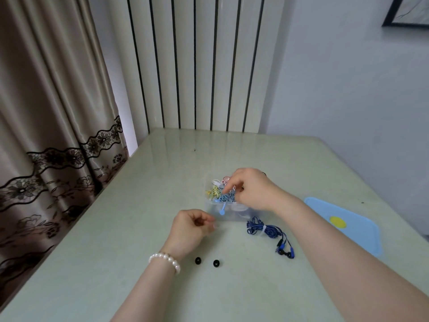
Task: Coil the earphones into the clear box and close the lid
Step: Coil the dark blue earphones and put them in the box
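Box [228, 213] sat mid-table [139, 263], lid [362, 231] off to its right. Right hand [251, 189] pinched coiled earphones [224, 194] inside it; left hand [191, 227] curled, holding nothing visible. Dark-blue earphone bundle [267, 230] lay beside box.

box [228, 211]: mid-counter [139, 287], coiled earphones [220, 194] inside
lid [343, 225]: right of box (lying flat)
bundled earphones [267, 231]: before box
ear tips [197, 260]: nearest, side by side
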Demonstrator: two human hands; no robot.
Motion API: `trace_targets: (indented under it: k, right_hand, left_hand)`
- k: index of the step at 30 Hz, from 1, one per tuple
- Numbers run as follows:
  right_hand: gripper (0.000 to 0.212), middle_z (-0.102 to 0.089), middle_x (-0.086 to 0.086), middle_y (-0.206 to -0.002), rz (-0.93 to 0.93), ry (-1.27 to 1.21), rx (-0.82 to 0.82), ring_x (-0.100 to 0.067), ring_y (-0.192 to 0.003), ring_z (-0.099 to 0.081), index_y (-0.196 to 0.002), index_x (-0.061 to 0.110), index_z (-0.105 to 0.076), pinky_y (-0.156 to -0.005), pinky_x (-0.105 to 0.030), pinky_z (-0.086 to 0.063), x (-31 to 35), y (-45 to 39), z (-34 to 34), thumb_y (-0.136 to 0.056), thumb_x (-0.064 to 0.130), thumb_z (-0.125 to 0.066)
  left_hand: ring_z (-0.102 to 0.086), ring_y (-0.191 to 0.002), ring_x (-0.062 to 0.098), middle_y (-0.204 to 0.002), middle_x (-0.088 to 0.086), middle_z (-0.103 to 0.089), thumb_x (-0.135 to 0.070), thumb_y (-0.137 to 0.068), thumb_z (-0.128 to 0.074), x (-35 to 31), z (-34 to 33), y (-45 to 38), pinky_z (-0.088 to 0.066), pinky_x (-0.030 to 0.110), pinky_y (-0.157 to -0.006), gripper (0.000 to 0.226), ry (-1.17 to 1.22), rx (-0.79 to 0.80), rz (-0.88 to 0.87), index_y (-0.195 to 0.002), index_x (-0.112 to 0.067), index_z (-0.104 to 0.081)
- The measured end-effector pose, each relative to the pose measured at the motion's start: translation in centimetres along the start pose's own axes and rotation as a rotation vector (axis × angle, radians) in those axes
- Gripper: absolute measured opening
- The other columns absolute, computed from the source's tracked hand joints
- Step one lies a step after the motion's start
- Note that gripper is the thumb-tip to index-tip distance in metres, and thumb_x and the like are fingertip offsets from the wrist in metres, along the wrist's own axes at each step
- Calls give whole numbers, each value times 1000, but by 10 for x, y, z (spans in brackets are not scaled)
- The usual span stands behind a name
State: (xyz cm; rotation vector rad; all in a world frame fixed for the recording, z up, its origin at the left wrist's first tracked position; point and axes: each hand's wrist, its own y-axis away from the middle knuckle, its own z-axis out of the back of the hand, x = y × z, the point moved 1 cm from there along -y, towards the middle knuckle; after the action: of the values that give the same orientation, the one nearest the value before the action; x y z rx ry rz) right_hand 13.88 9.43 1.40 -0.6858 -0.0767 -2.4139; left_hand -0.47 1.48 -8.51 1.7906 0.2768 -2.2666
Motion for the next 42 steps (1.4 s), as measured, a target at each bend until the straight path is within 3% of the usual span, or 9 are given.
trace_targets:
  k: [6,10,14,19,24,29,35,39,42]
  right_hand:
    - [23,-58,-6,-106,159,238,38,-18,-103,-51,-102,15,-70,-84,-28,-40,-3,11,-27,-81,10,-63]
    - [13,-66,-4,-90,127,130,-16,-16,-85,-55,-90,10,-72,-72,-23,-37,-9,6,-29,-79,14,-67]
    - [5,-62,5,-67,-48,-270,-101,3,-57,-53,-82,7,-72,-65,-17,-44,-14,-2,-24,-78,6,-69]
    - [17,-67,-16,-84,-19,-15,-16,-27,-80,-61,-83,5,-72,-78,-36,-49,-23,-13,-24,-83,20,-64]
    - [10,-62,-1,-80,-68,-146,-210,-13,-75,-56,-86,8,-74,-77,-23,-43,-36,2,13,-76,10,-72]
    - [24,-57,5,-60,-267,-169,-33,-4,-54,-47,-63,28,-62,-63,-24,-39,-71,45,19,-63,15,-82]
    - [37,-54,3,-69,-318,-161,-494,-14,-61,-47,-83,15,-49,-63,-31,-42,-74,73,-8,-67,26,-80]
    - [55,-59,-1,-85,-558,67,-12,-18,-75,-59,-92,19,-47,-61,-28,-42,-82,82,-27,-58,46,-80]
    - [36,-61,0,-72,-593,-64,-18,-10,-54,-58,-83,17,-54,-47,-19,-42,-84,86,-30,-63,27,-82]
  left_hand:
    - [-47,-45,-1,-54,-4,-60,-1,-71,-75,-4,3,2,-40,11,-51,18,7,-21,-15,-65,-17,-68]
    - [-48,-44,-3,-55,-3,-61,-2,-73,-74,-5,4,3,-39,10,-50,18,-4,-24,-12,-65,-17,-68]
    - [-52,-56,10,-67,10,-65,-6,-75,-73,-4,5,1,-43,19,-57,16,-8,-10,-15,-65,-18,-69]
    - [-50,-50,4,-59,1,-64,-9,-74,-75,-4,6,0,-42,16,-54,15,-58,3,-21,-65,-21,-70]
    - [-48,-50,2,-52,-14,-60,-11,-73,-75,-4,10,0,-41,14,-56,23,-242,100,-50,-61,-29,-67]
    - [-51,-59,7,-70,-1,-69,-17,-72,-75,-9,12,3,-46,22,-65,24,-456,219,-75,-57,-34,-64]
    - [-53,-61,9,-70,-1,-70,-21,-73,-75,-10,15,3,-48,26,-68,16,-409,169,-74,-61,-29,-68]
    - [-51,-57,5,-65,-5,-68,-18,-73,-75,-10,9,5,-46,24,-65,17,-366,184,-84,-61,-27,-68]
    - [-50,-59,6,-65,-6,-66,-17,-72,-76,-11,4,9,-46,23,-65,15,-388,233,-101,-64,-27,-69]
